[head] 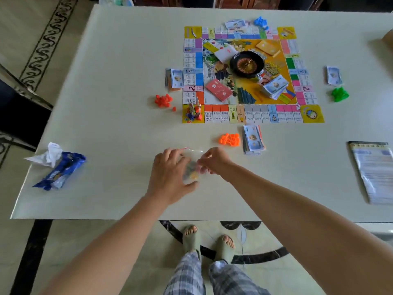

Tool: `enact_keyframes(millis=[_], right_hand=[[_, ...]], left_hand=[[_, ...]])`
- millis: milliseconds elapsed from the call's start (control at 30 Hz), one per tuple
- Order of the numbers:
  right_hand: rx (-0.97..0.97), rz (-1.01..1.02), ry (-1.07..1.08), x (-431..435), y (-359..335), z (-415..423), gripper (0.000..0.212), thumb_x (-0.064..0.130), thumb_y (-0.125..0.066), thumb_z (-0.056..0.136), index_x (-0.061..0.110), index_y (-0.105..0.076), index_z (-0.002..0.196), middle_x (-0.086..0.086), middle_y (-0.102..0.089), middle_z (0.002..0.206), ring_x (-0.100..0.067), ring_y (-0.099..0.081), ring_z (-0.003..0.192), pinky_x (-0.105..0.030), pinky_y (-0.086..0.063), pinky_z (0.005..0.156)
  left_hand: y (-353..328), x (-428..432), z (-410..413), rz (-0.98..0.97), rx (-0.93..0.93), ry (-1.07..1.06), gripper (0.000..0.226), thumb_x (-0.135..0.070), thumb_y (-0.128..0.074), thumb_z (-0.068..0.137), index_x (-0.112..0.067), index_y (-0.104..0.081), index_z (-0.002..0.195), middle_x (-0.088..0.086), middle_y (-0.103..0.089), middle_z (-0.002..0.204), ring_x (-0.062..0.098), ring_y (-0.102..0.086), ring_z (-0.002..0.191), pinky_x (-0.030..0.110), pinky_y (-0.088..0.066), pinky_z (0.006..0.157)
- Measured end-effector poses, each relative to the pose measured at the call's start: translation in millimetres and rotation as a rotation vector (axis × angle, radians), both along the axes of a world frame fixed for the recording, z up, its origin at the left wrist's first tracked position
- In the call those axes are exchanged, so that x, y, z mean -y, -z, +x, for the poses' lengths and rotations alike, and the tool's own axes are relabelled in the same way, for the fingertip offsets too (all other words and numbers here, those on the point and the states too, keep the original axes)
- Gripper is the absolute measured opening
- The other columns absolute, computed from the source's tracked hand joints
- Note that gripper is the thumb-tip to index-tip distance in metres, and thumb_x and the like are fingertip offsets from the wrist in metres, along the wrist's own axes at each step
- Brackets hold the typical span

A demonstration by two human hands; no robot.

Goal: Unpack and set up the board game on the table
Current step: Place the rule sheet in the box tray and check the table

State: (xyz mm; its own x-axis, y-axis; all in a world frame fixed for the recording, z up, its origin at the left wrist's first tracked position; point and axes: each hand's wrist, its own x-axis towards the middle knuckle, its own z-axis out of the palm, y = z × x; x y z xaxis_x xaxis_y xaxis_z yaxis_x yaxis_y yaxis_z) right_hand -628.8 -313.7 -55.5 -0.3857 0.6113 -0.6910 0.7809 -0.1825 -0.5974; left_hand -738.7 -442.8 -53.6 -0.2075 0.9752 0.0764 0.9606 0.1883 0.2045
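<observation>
Cupping bag (192, 166) with left hand (170, 175), pinching its edge with right hand (212, 160) — kept near, off the board (255, 118), likely for opening.

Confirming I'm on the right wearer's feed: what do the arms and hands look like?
The left arm and right arm are bare, with no sleeves in view. The left hand and right hand show no gloves or wristwear. Below are grey plaid trousers and pale green slide sandals.

We could not make out the coloured bits in the bag (192, 168), half hidden behind our left hand (169, 177), board (255, 118) print too small for us to read, leaflet (374, 173) cut off at the right edge
</observation>
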Motion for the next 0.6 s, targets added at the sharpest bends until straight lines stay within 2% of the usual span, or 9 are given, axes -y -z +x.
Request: enact_keyframes(millis=[67, 100, 133, 200, 333, 400, 467, 533, 600], right_hand=[[-0.04, -0.029, 0.062, 1.5, 0.9, -0.9, 0.008, 0.012, -0.062, 0.086, 0.007, -0.062, 0.08, -0.005, -0.065, 0.064, -0.014, -0.052, 0.054, -0.023, -0.042, 0.051], [-0.065, -0.025, 0.084, 0.9, 2.5, 0.0, 0.008, 0.016, -0.063, 0.086, 0.009, -0.061, 0.088, -0.004, -0.066, 0.066, -0.015, -0.054, 0.058, -0.026, -0.045, 0.056], [-0.082, -0.015, 0.085, 0.4, 4.1, 2.7, 0.016, 0.02, -0.065, 0.086, 0.01, -0.06, 0.098, -0.003, -0.066, 0.069, -0.016, -0.056, 0.062, -0.029, -0.049, 0.062], [-0.127, -0.006, 0.076, -0.1, 4.0, 9.8, 0.031, 0.026, -0.066, 0.087, 0.012, -0.056, 0.113, -0.003, -0.065, 0.081, -0.017, -0.059, 0.074, -0.033, -0.052, 0.072], [-0.409, -0.212, 0.217, -7.5, -5.2, 33.2, 0.062, 0.039, -0.064, 0.088, 0.011, -0.039, 0.138, -0.004, -0.059, 0.117, -0.017, -0.06, 0.103, -0.034, -0.052, 0.086], [-0.492, -0.345, 0.2, -10.3, -10.1, 39.7, 0.079, 0.049, -0.065, 0.082, 0.011, -0.032, 0.143, -0.005, -0.052, 0.131, -0.02, -0.056, 0.115, -0.036, -0.051, 0.093], [-0.557, -0.42, 0.191, -14.3, -16.9, 53.6, 0.066, 0.046, -0.059, 0.088, 0.011, -0.04, 0.14, -0.007, -0.053, 0.132, -0.025, -0.054, 0.12, -0.038, -0.048, 0.099], [-0.626, -0.453, 0.28, -19.3, -25.0, 65.7, 0.046, 0.039, -0.052, 0.095, 0.009, -0.05, 0.13, -0.012, -0.059, 0.122, -0.031, -0.057, 0.119, -0.041, -0.047, 0.102], [-0.645, -0.365, 0.437, -29.5, -34.9, 93.9, 0.039, 0.035, -0.053, 0.096, 0.006, -0.055, 0.122, -0.016, -0.062, 0.114, -0.031, -0.062, 0.109, -0.038, -0.051, 0.096]], left_hand=[[11.7, 1.5, 0.4, -0.26, 0.021, 0.0, 0.07, -0.056, -0.069, 0.07, -0.017, -0.054, 0.126, 0.001, -0.051, 0.133, 0.026, -0.051, 0.116, 0.038, -0.041, 0.09], [18.5, -0.2, 0.1, -0.312, 0.041, -0.012, 0.068, -0.048, -0.071, 0.075, -0.017, -0.049, 0.132, 0.001, -0.048, 0.135, 0.025, -0.05, 0.118, 0.037, -0.041, 0.091], [23.3, -2.0, 0.0, -0.297, 0.045, -0.023, 0.061, -0.036, -0.068, 0.079, -0.017, -0.048, 0.133, 0.002, -0.048, 0.133, 0.025, -0.049, 0.117, 0.037, -0.043, 0.09], [22.2, -5.9, -3.0, -0.211, 0.132, -0.089, 0.042, -0.02, -0.062, 0.082, -0.017, -0.056, 0.124, 0.004, -0.057, 0.119, 0.027, -0.055, 0.106, 0.037, -0.046, 0.083], [4.3, -22.0, -9.3, -0.055, 0.488, -0.325, 0.01, -0.021, -0.061, 0.086, -0.019, -0.066, 0.093, -0.002, -0.07, 0.081, 0.021, -0.066, 0.078, 0.031, -0.046, 0.066], [-9.5, -33.0, -5.9, -0.01, 0.694, -0.395, 0.008, -0.018, -0.058, 0.088, -0.02, -0.063, 0.083, -0.007, -0.068, 0.064, 0.01, -0.067, 0.064, 0.026, -0.046, 0.062], [-23.0, -51.0, 14.3, 0.01, 0.915, -0.376, 0.015, -0.01, -0.054, 0.089, -0.021, -0.061, 0.082, -0.008, -0.067, 0.06, 0.003, -0.063, 0.056, 0.022, -0.047, 0.06], [-32.8, -66.0, 35.8, -0.036, 1.16, -0.388, 0.01, -0.01, -0.053, 0.092, -0.016, -0.059, 0.095, -0.002, -0.069, 0.073, 0.008, -0.065, 0.063, 0.023, -0.05, 0.066], [-41.6, -84.9, 70.6, -0.176, 1.353, -0.347, 0.011, -0.021, -0.052, 0.095, -0.016, -0.06, 0.101, 0.002, -0.07, 0.08, 0.012, -0.065, 0.074, 0.031, -0.05, 0.077]])
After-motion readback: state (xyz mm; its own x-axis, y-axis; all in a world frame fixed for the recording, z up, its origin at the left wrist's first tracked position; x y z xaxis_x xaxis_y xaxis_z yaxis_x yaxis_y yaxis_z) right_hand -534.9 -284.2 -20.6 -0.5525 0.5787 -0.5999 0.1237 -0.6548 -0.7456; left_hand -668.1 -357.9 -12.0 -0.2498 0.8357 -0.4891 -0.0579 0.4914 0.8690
